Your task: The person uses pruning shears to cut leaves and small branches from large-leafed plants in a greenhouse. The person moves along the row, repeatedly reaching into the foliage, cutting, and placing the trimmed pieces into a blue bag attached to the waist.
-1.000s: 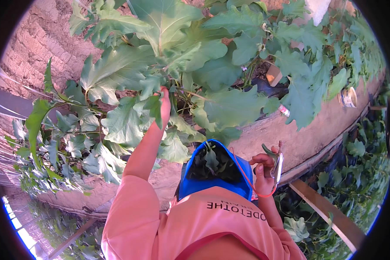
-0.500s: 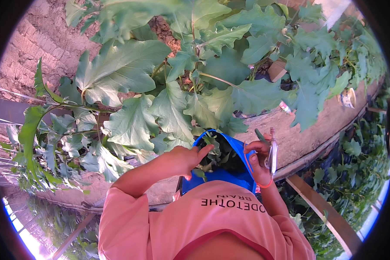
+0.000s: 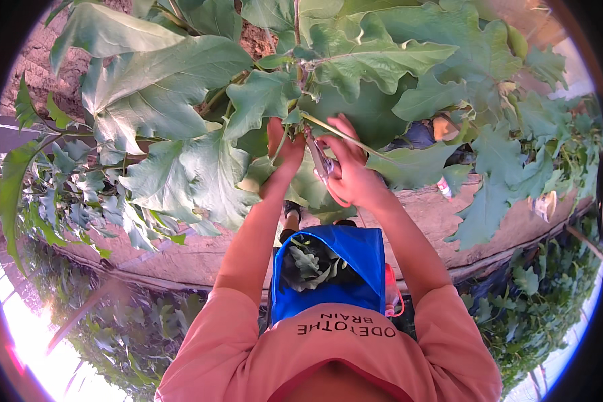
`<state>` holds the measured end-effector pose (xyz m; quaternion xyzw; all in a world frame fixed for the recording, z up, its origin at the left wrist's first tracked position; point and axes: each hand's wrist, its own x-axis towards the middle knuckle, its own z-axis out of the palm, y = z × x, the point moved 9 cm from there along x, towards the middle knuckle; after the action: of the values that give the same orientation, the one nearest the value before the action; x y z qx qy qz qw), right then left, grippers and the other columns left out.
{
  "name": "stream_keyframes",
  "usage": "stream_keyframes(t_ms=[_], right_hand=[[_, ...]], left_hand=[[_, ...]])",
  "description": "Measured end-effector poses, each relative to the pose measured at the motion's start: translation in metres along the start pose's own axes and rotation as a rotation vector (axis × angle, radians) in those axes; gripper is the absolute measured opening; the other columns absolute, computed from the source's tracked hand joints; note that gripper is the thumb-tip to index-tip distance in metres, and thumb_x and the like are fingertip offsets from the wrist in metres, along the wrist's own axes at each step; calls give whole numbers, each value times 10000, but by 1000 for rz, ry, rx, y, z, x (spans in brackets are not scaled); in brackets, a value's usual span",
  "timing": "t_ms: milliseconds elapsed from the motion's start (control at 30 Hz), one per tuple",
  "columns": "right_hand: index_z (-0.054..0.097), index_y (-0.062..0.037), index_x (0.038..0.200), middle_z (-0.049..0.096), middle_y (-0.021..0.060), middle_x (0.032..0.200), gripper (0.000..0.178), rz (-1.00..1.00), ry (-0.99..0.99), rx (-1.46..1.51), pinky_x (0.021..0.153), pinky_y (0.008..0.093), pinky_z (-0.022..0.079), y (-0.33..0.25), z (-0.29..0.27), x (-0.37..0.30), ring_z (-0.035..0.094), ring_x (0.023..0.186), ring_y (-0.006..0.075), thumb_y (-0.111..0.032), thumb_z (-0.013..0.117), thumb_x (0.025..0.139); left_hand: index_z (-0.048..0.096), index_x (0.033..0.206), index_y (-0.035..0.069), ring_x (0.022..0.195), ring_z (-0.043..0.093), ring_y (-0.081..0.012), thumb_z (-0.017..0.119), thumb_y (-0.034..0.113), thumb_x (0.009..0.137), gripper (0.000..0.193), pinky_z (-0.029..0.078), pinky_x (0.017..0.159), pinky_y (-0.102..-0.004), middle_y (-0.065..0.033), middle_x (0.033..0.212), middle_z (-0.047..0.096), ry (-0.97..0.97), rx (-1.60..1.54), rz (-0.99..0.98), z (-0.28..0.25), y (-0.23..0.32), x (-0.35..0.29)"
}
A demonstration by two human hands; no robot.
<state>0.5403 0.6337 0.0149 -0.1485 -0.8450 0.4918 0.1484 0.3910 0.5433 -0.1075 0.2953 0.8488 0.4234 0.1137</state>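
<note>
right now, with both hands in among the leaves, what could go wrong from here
The slim silver metal clippers in the right hand sit very close to the left hand, so a finger might get nicked. Broad green lobed leaves crowd around both hands, so the clippers could catch an unintended leaf or stem.
</note>
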Motion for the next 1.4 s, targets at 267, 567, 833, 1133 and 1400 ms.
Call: stream_keyframes(t_ms=[267,567,833,1133,1400], right_hand=[[547,-2,1268,600,191,1218,523,138,27,-63,940,410,478,102,-5,32,593,1112,314,-153,777,823],[533,-33,1300,685,61,1093,515,360,6,592,836,284,501,114,30,3,622,927,120,-163,784,869],[570,21,1270,686,50,959,458,467,76,518,816,294,517,135,27,7,629,871,122,-118,757,875],[589,15,1204,649,11,802,410,347,-15,596,623,241,478,95,32,6,595,688,73,-87,738,836],[604,-2,1198,659,-4,814,409,343,-37,590,629,237,482,97,49,12,584,685,65,-70,740,818]], left_hand=[[607,1239,62,1099,659,-263,710,82,838,415,507,906,-361,-139,1177,688,-226,-70,-77,-2,11,21],[589,1207,38,1035,655,-307,818,144,720,548,506,884,-405,-131,1112,672,-104,-137,-97,7,-6,29],[591,1250,38,1015,672,-257,867,213,736,609,510,901,-373,-137,1091,706,-198,-332,-83,16,-2,23],[651,1161,35,837,633,-149,718,262,941,323,512,796,-316,-47,958,720,-43,-522,-206,23,-12,22],[628,1102,24,980,620,-164,576,196,1026,195,481,896,-333,-60,1028,668,-72,-679,-171,30,-7,16]])
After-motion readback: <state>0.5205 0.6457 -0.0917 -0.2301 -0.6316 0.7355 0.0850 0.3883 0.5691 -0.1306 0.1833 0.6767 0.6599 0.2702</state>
